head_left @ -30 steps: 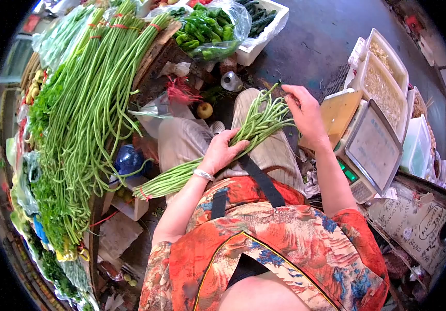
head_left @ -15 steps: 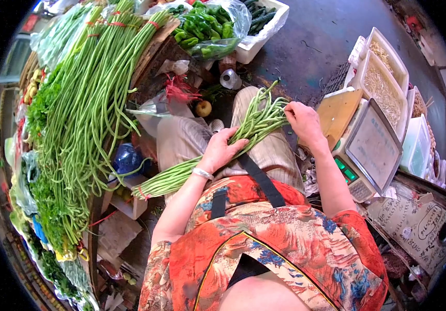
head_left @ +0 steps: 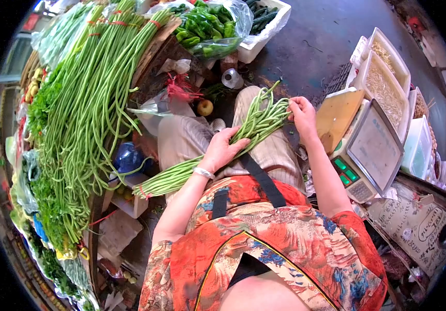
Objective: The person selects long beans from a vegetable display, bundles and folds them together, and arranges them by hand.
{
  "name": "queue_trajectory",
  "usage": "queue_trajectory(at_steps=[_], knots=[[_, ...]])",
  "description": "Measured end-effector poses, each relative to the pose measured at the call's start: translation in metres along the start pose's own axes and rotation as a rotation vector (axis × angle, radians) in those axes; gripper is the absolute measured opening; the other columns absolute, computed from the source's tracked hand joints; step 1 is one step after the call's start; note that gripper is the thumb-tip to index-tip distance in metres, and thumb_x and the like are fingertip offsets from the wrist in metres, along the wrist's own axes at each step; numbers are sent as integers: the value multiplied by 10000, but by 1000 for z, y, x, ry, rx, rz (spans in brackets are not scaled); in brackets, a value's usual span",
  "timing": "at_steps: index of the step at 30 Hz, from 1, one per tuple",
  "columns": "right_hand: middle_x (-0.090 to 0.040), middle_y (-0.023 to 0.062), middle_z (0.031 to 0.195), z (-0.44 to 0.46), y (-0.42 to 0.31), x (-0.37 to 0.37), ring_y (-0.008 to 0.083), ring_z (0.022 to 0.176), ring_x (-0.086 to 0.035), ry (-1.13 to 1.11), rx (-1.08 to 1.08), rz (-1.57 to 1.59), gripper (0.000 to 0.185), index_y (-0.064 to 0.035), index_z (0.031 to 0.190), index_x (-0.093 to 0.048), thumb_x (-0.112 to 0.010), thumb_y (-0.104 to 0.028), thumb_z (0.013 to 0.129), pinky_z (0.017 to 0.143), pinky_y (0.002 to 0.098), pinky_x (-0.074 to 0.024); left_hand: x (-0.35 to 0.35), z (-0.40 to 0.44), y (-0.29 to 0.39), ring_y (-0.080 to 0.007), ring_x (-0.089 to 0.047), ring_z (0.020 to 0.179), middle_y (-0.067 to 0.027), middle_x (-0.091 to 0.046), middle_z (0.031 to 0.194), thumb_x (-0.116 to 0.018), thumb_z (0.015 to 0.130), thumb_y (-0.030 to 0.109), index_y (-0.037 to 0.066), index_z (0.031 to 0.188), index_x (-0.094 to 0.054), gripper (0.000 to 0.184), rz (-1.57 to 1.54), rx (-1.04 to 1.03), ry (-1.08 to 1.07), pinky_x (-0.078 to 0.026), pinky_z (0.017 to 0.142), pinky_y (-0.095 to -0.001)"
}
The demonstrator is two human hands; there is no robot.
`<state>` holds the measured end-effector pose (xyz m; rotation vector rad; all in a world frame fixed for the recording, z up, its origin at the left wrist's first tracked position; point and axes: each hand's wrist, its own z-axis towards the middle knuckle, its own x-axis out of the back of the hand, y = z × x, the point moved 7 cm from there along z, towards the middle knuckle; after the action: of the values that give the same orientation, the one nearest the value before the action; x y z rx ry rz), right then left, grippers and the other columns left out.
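A bundle of green long beans [head_left: 174, 176] lies slantwise across my lap, tied with a red band at its lower left end. My left hand [head_left: 224, 150], with a bracelet at the wrist, is closed around the middle of it. The loose, curling ends fan out over my knee at the upper right. Beside those ends, my right hand [head_left: 301, 113] pinches the tip of a bean between thumb and fingers. Its other fingers are curled in.
More long beans [head_left: 98, 93] are heaped on the stall at left, beside leafy greens [head_left: 47, 194]. Green peppers [head_left: 205, 26] sit in a plastic bag at the top. A scale [head_left: 370, 145] and white tubs of sprouts [head_left: 383, 83] stand at right. Red ties [head_left: 181, 88] hang ahead.
My right hand has shifted slightly up, its fingers pinching at the bean ends. My left hand and the bundle stay almost where they were.
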<state>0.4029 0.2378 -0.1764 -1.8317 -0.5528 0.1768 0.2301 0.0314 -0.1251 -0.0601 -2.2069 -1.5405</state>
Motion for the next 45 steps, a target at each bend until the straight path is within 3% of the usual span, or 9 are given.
queue_trajectory(at_steps=[7,13,15,19,28,31,35,37,45], knots=[[-656,41,862,10,-35,1,102,725,-610,-66,143,-118,175,-8,1077,-620,-606,-81,919,651,240,-503,-1,0,-3,-326,-645,944,-204,-669,996,-710,851,274,32,1183,-649,415,-15,30,5,-484,859,-370],[-666,91,1052,-35,-121,-49,149,963,-636,-327,309,370,218,-30,1098,-653,-624,-21,882,853,303,-503,1,0,3,-318,-650,943,-204,-670,990,-708,849,263,36,1180,-651,405,-12,11,-8,-488,851,-372],[-668,100,1067,-37,-111,-53,255,979,-641,-275,576,-285,243,-52,1092,-659,-638,-26,851,881,371,-494,1,0,2,-320,-652,944,-204,-671,991,-709,848,265,36,1178,-651,406,-16,12,-2,-489,853,-373],[-652,112,1103,-51,-84,-65,299,1070,-580,-313,727,-710,221,-61,1063,-661,-650,-90,844,953,393,-428,1,0,3,-319,-655,946,-206,-673,991,-713,846,272,36,1173,-653,408,-3,11,-16,-490,855,-377],[-661,60,910,-53,-113,-58,219,874,-606,-448,568,-498,114,-37,960,-641,-655,-106,870,832,331,-459,1,0,-1,-322,-661,937,-221,-671,990,-721,844,273,22,1181,-647,426,-19,30,-20,-495,849,-378],[-645,31,828,-47,-92,-58,124,742,-583,-532,180,-171,144,-14,988,-654,-608,-141,937,701,259,-461,1,1,0,-161,-651,918,-124,-710,1009,-698,884,225,16,1180,-645,367,55,9,-27,-495,858,-307],[-660,36,787,-45,-73,-46,84,653,-549,-534,-34,3,280,2,1063,-681,-522,-216,989,624,226,-446,0,2,-4,-159,-649,919,-127,-708,1011,-699,884,227,8,1178,-644,371,75,4,-17,-495,858,-306],[-649,5,793,-48,-69,-43,53,673,-539,-539,-104,27,233,-17,1073,-672,-524,-182,1001,603,199,-415,0,1,-5,-333,-663,961,-216,-677,1028,-720,844,283,15,1192,-642,446,0,26,-14,-501,870,-371],[-651,32,827,-51,-63,-42,74,698,-567,-527,-9,-50,177,14,1068,-656,-567,-78,946,647,216,-465,0,1,-4,-335,-657,1011,-222,-675,1068,-726,834,296,6,1188,-642,466,38,-8,13,-499,892,-376]])
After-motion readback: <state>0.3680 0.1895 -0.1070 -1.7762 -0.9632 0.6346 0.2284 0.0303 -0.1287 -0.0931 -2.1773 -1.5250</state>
